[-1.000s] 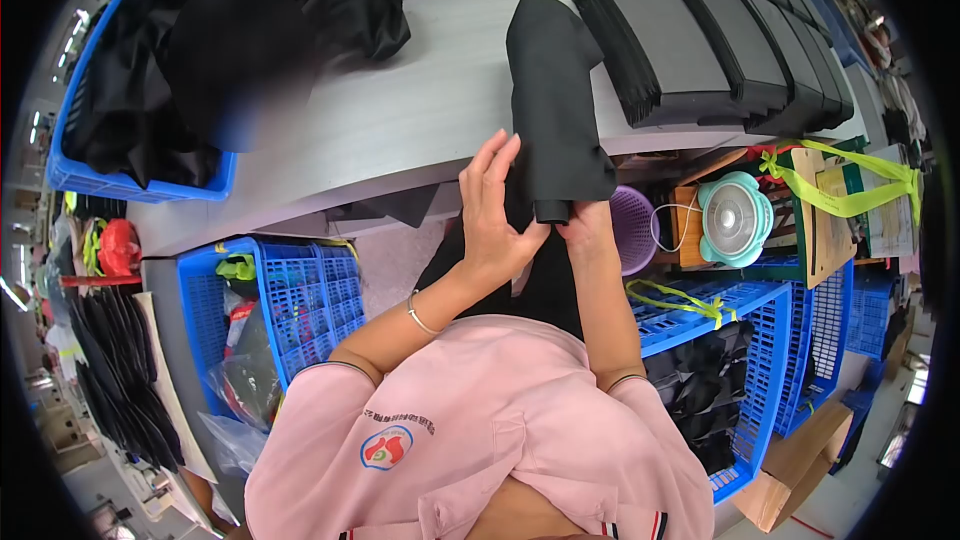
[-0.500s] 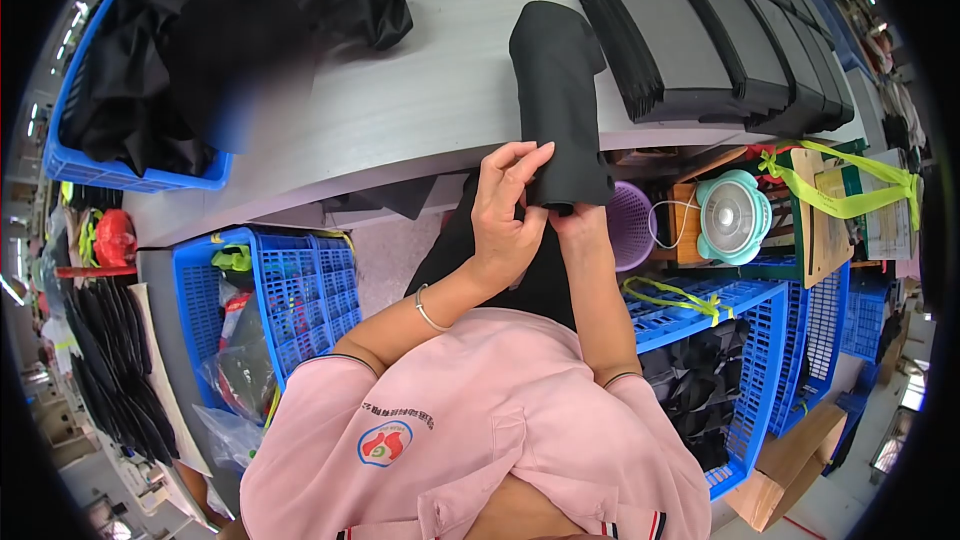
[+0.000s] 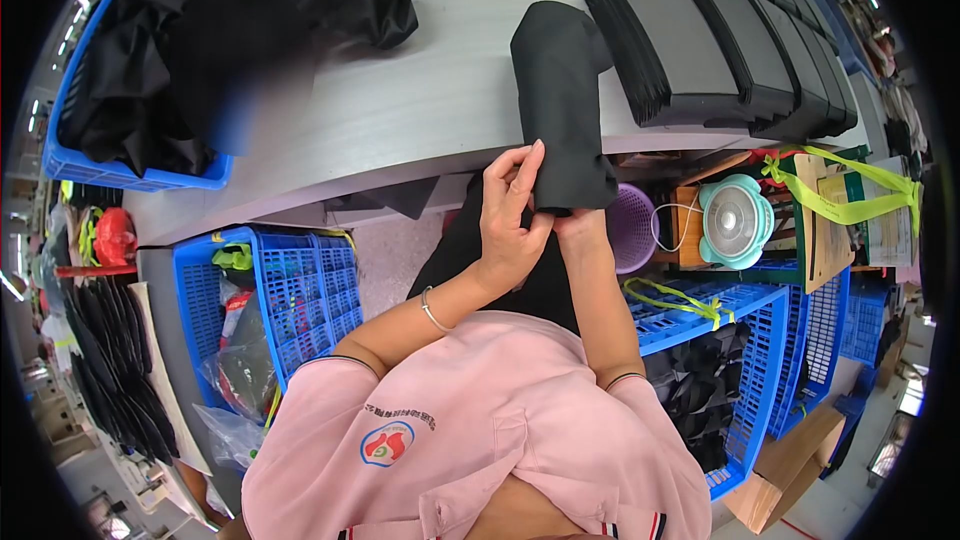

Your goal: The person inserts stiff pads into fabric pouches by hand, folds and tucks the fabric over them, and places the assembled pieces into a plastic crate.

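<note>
A black fabric piece point(image 3: 560, 105), shaped like a tube, extends from my hands over the front edge of the table, its far end rounded. At its lower left corner is my left hand point(image 3: 512, 215), with a bracelet on the wrist; the thumb and a bent finger pinch the fabric's edge, while other fingers point up along its side. My right hand point(image 3: 580, 227) is at the near end of the piece, on the right. The fabric covers its fingers, so their grip is hidden.
Stacked black pieces point(image 3: 675, 45) lie on the grey table point(image 3: 400, 105) at the right. Black fabric fills a blue crate point(image 3: 140, 177) at the left. Below stand more blue crates point(image 3: 310, 290), a purple basket point(image 3: 630, 230) and a teal round appliance point(image 3: 737, 222).
The near end of the fabric piece has risen slightly, and its dark inner edge shows less. My left hand has shifted down a little beside it, keeping close to its lower edge.
</note>
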### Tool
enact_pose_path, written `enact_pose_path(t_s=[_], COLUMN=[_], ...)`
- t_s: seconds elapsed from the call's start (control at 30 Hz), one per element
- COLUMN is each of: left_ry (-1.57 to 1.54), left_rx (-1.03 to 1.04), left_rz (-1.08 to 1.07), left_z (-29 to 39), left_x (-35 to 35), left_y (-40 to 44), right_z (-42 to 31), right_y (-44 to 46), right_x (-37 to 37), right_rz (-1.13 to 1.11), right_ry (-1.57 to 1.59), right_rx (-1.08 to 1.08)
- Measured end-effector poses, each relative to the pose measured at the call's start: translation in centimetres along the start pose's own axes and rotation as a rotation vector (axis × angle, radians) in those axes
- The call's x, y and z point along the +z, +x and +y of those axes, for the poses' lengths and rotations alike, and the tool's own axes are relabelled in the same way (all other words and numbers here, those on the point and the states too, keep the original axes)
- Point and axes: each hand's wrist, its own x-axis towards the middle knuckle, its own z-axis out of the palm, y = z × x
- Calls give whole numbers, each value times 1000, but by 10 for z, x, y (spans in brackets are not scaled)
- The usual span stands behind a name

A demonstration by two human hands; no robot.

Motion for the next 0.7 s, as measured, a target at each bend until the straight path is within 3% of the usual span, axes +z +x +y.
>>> enact_pose_path(t_s=[0.07,0.17,0.27,0.33,0.4,0.43,0.5,0.57,0.6,0.7], left_ry=[-22,-136,-189,-184,-153,-140,-361,-463,-551,-613], left_rx=[1,-40,-147,-281,-358,-558,-678,-794,-822,-821], left_rz=[-28,-89,-89,-41,38,8,152,178,216,96], left_z=[-2,-9,-19,-25,-40,-47,-77,-89,-93,-89], left_x=[-4,-16,-24,-23,-22,-24,-19,-19,-12,4], left_y=[-1,-2,-4,-3,-5,-9,-19,-26,-30,-35], right_z=[3,3,18,25,17,1,-14,-21,-24,11], right_y=[3,6,15,25,34,26,10,8,13,23], right_x=[-5,-5,-17,-47,-30,4,37,23,9,-23], right_rz=[-46,119,311,218,108,61,-182,-215,-170,53], right_ry=[-72,-31,-383,-899,-1263,-1380,-1033,-878,-1063,-1931], right_rx=[-50,-33,-222,-399,-338,-167,27,116,149,-466])
